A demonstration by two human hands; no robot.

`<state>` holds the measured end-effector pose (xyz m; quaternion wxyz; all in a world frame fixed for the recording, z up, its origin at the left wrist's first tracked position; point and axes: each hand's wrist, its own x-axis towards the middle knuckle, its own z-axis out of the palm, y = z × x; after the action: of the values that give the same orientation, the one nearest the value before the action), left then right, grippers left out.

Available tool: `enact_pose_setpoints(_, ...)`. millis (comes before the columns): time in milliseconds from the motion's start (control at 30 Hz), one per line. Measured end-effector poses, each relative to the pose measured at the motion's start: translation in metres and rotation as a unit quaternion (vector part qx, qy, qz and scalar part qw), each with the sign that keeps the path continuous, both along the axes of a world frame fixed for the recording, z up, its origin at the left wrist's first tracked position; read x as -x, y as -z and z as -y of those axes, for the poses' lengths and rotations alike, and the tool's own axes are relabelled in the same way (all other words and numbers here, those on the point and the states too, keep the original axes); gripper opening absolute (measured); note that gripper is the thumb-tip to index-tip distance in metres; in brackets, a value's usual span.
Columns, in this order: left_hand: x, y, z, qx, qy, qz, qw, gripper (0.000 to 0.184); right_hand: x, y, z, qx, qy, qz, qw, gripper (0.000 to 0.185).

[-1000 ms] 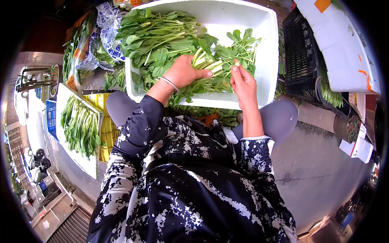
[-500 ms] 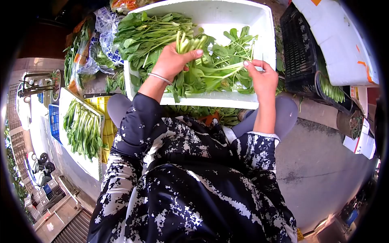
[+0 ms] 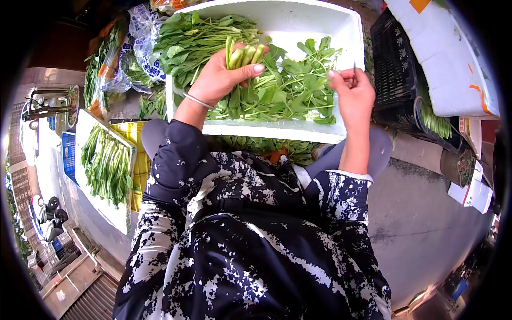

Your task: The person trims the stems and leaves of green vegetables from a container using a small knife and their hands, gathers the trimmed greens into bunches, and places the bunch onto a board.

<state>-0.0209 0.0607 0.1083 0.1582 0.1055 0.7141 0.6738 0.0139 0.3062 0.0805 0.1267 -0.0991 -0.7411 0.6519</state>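
Observation:
My left hand (image 3: 220, 77) is closed around a bunch of leafy green stems (image 3: 245, 56). Their pale cut ends stick up past my thumb, and the leaves hang below my palm. To the right, my right hand (image 3: 352, 90) has its fingers curled, with a small thin blade (image 3: 354, 66) poking up from them; its handle is hidden. Both hands are over a white foam box (image 3: 285, 129). Loose leafy greens (image 3: 298, 74) lie scattered in the box between my hands, and a thick pile of greens (image 3: 205, 40) fills its left side.
On my left, a white foam lid (image 3: 114, 216) bears a row of greens beside a yellow crate (image 3: 140, 176). Plastic bags (image 3: 144, 40) lie at the back left. A black crate (image 3: 393, 69) and another white foam box (image 3: 445, 58) stand at the right.
The long stem stretched between my hands has left my right fingers. My right hand has moved slightly right and curled more. My left hand has shifted a little left, still gripping the bunch.

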Motion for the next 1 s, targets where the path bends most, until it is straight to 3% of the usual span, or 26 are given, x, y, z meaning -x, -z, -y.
enact_pose_setpoints(100,-0.007,-0.005,0.002,0.084,0.061,0.010,0.995,0.034,0.002,-0.016,0.042,0.056,-0.144,0.003,0.988,0.015)
enact_pose_setpoints(133,-0.007,-0.001,0.004,0.057,0.080,0.022,0.995,0.030,0.004,-0.020,0.056,0.097,-0.190,0.020,0.977,0.017)
enact_pose_setpoints(200,-0.011,-0.004,0.021,0.101,0.066,-0.005,0.993,0.029,0.012,-0.025,0.073,0.162,-0.270,0.118,0.942,0.022)
enact_pose_setpoints(267,-0.021,-0.024,0.045,0.158,0.006,-0.014,0.987,0.028,0.025,-0.008,0.093,0.151,-0.268,0.102,0.946,0.023)
enact_pose_setpoints(300,-0.027,-0.028,0.065,0.094,-0.042,-0.018,0.995,0.029,0.032,0.005,0.103,0.141,-0.259,0.081,0.952,0.024)
enact_pose_setpoints(367,-0.045,-0.058,0.095,-0.008,-0.125,0.030,0.992,0.024,0.037,0.053,0.124,-0.077,-0.361,0.193,0.909,0.016)
enact_pose_setpoints(400,-0.052,-0.062,0.113,-0.025,-0.164,0.030,0.986,0.024,0.030,0.085,0.131,-0.280,-0.426,0.165,0.844,0.012)
enact_pose_setpoints(433,-0.067,-0.064,0.137,-0.031,-0.234,-0.003,0.972,0.024,0.028,0.113,0.141,-0.470,-0.475,0.120,0.734,0.011)
enact_pose_setpoints(500,-0.082,-0.058,0.153,-0.059,-0.297,0.002,0.953,0.028,0.025,0.138,0.144,-0.540,-0.484,0.117,0.679,0.015)
enact_pose_setpoints(633,-0.102,-0.044,0.158,-0.079,-0.317,0.070,0.942,0.048,0.023,0.163,0.139,-0.543,-0.453,0.153,0.691,0.017)
enact_pose_setpoints(733,-0.105,-0.028,0.165,-0.104,-0.314,0.095,0.939,0.046,0.027,0.158,0.127,-0.525,-0.480,0.198,0.674,0.013)
enact_pose_setpoints(800,-0.105,-0.024,0.164,-0.126,-0.332,0.109,0.928,0.043,0.034,0.144,0.110,-0.409,-0.513,0.221,0.722,0.011)
enact_pose_setpoints(833,-0.105,-0.021,0.163,-0.129,-0.330,0.111,0.928,0.043,0.036,0.136,0.100,-0.411,-0.512,0.224,0.721,0.011)
enact_pose_setpoints(900,-0.101,-0.013,0.162,-0.154,-0.335,0.117,0.922,0.038,0.040,0.116,0.080,-0.225,-0.540,0.264,0.767,0.018)
enact_pose_setpoints(1000,-0.093,-0.002,0.148,-0.174,-0.287,0.168,0.927,0.030,0.033,0.076,0.063,-0.161,-0.482,0.273,0.817,0.018)
